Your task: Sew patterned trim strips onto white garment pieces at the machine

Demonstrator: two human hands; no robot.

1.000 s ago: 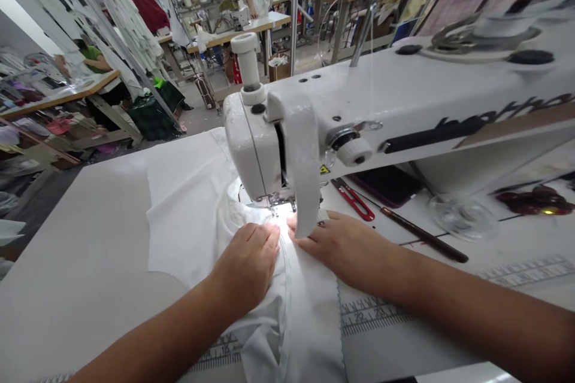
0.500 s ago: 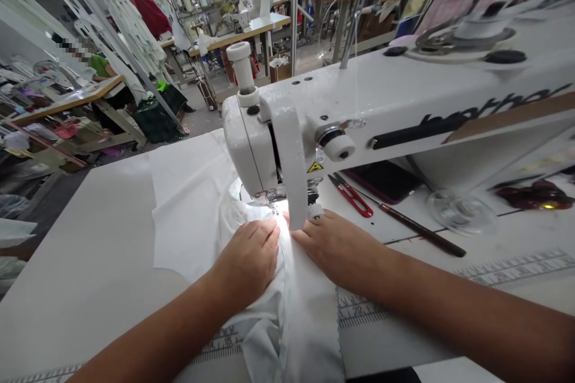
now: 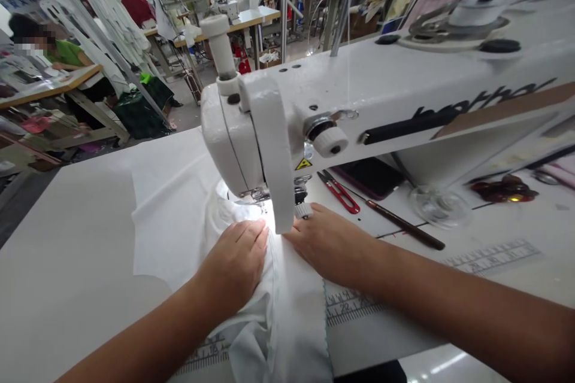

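Note:
White fabric (image 3: 291, 305) with a long seam runs under the needle area of a white sewing machine (image 3: 245, 137). My left hand (image 3: 238, 257) rests on the cloth left of the seam, its fingers together and bent, holding the fabric just before the lit presser foot (image 3: 263, 206). On the seam's other side, my right hand (image 3: 321, 242) grips the cloth, with its fingertips partly hidden behind the machine's white front arm. Gathered folds of the same fabric lie beneath and beyond my left hand.
Right of the needle lie red-handled thread snips (image 3: 341, 191), a dark phone (image 3: 371, 176), a brown-handled tool (image 3: 406, 224) and a clear round dish (image 3: 438, 206). A measuring tape strip (image 3: 350, 308) marks the table's front. A person in green (image 3: 69, 54) sits at another table.
The view has shifted, so the machine and table appear farther left. Both hands keep their places by the needle, on the fabric. The person in the background shows more fully.

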